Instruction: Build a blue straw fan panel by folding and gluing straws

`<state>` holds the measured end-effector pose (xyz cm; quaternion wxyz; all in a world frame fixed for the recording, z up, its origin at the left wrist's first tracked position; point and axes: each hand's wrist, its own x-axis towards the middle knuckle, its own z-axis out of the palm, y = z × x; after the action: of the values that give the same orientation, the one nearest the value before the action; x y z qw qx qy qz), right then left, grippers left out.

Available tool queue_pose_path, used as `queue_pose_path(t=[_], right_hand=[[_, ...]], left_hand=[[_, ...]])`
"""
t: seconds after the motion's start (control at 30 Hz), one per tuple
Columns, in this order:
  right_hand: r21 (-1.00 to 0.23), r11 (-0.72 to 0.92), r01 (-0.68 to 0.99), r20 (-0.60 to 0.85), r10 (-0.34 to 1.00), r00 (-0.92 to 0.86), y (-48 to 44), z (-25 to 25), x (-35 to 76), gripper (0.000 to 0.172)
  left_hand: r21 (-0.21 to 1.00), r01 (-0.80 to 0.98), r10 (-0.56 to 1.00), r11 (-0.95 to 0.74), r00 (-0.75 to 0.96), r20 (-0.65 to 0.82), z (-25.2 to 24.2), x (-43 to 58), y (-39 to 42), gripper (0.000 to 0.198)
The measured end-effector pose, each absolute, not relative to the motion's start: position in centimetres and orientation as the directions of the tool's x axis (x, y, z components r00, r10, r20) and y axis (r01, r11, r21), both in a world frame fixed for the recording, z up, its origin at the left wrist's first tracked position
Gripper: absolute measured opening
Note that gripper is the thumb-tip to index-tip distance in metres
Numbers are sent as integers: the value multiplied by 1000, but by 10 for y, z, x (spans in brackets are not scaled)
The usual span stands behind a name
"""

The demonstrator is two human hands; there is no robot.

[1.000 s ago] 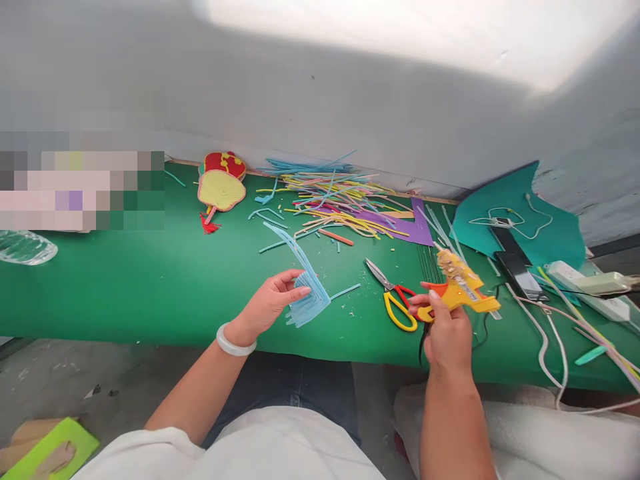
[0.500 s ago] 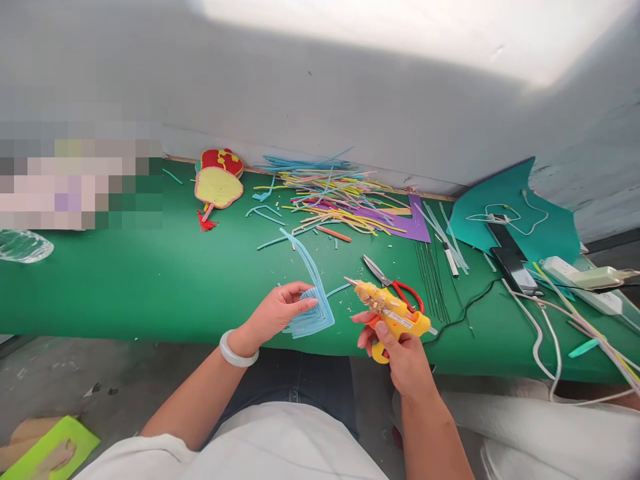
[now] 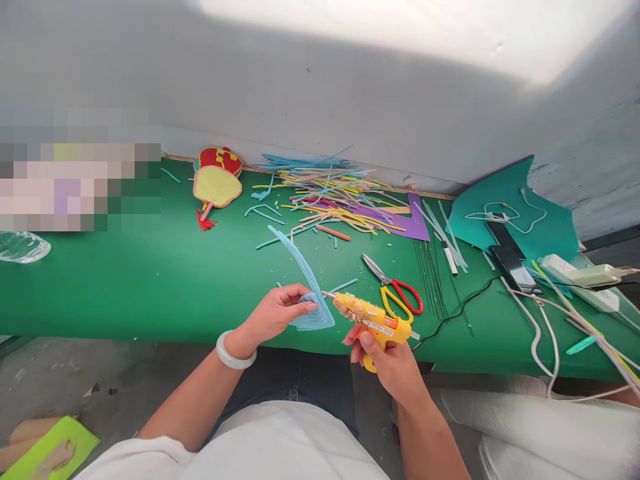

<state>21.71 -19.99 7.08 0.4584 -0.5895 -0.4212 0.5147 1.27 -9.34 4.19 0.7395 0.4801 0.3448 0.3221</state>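
My left hand point(image 3: 283, 309), a pale bangle at its wrist, pinches a blue piece built of thin strips point(image 3: 318, 316) at the front of the green table. Several long strips of that piece bend upward and away to the left. In my right hand point(image 3: 384, 357) is a yellow hot glue gun point(image 3: 370, 317) with an orange trigger. Its metal nozzle points left and sits close beside the right edge of the blue piece; whether it touches cannot be made out. Beyond the gun lie scissors point(image 3: 395, 283) with one red and one yellow handle.
A heap of coloured strips point(image 3: 330, 190) lies at the back by the wall. Left of it are a yellow fan-shaped piece point(image 3: 217, 187) and a clear bottle point(image 3: 23, 247). Thin dark wires point(image 3: 429, 280), phones point(image 3: 513, 267) and a power strip point(image 3: 583, 283) with cables occupy the right.
My right hand has brought the glue gun left, so its nozzle is now at the blue piece. The loose strips lean further left. The scissors' yellow handle has come into sight.
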Motion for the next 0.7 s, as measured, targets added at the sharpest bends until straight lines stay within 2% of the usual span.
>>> queue_pose_path(t=[0.7], right_hand=[[-974, -225, 40, -220, 971, 94, -201, 61, 219, 47]], left_hand=[[943, -145, 808, 299, 565, -170, 35, 9, -94, 29]])
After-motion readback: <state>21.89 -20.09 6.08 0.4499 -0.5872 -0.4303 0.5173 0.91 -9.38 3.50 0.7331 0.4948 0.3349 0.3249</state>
